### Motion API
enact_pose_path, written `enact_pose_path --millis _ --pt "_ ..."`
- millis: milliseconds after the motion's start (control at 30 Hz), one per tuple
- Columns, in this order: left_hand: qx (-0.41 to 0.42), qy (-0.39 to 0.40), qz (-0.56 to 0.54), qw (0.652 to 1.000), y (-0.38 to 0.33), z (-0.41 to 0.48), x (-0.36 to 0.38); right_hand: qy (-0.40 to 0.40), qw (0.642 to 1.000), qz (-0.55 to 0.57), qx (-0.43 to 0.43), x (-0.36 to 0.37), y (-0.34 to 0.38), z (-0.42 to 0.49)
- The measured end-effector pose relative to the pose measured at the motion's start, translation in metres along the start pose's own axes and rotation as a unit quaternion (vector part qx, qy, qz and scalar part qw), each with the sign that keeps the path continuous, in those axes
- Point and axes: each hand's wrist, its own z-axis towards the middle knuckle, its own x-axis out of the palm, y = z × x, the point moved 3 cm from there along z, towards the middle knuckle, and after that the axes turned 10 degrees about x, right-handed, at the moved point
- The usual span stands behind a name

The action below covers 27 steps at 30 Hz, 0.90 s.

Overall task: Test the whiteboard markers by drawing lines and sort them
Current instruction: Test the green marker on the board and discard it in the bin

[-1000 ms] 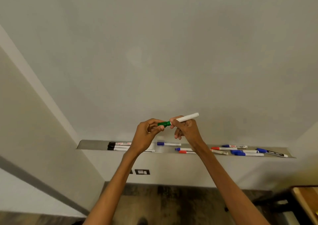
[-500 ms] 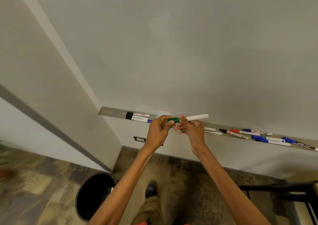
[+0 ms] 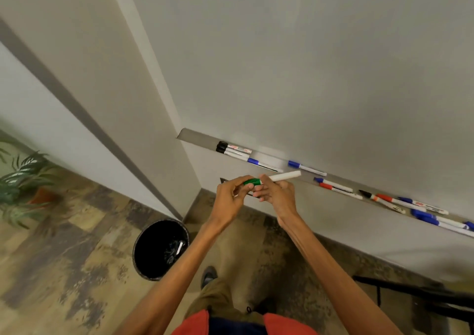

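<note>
White-barrelled whiteboard marker with green cap (image 3: 282, 177), held near the metal ledge tray (image 3: 198, 138). Left hand (image 3: 229, 200) pinches the cap; right hand (image 3: 278, 197) grips the barrel. Risk: a jerky pull could drop either piece toward the round black bin (image 3: 151, 245) at seven o'clock.

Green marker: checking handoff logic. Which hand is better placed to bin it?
Probably left: the left hand grips the green marker by its cap, toward the black bin; the right hand holds its barrel.

Both arms reach toward 12 o'clock. The left hand (image 3: 230, 199) and right hand (image 3: 279, 196) meet, fingers curled round one marker (image 3: 285, 176).
</note>
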Motion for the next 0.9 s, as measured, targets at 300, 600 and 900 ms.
enact_pose_path --millis 300,600,900 --pt "-0.122 -0.060 -0.008 0.991 0.059 -0.045 -0.090 0.098 0.981 -0.133 0.100 0.094 -0.043 0.025" --pt "-0.226 -0.110 0.006 0.968 0.116 -0.108 -0.190 0.139 0.964 -0.170 0.150 0.167 -0.085 0.038" --pt "-0.277 -0.145 0.098 0.945 0.153 -0.170 -0.263 0.237 0.894 -0.376 0.052 0.252 -0.134 0.053"
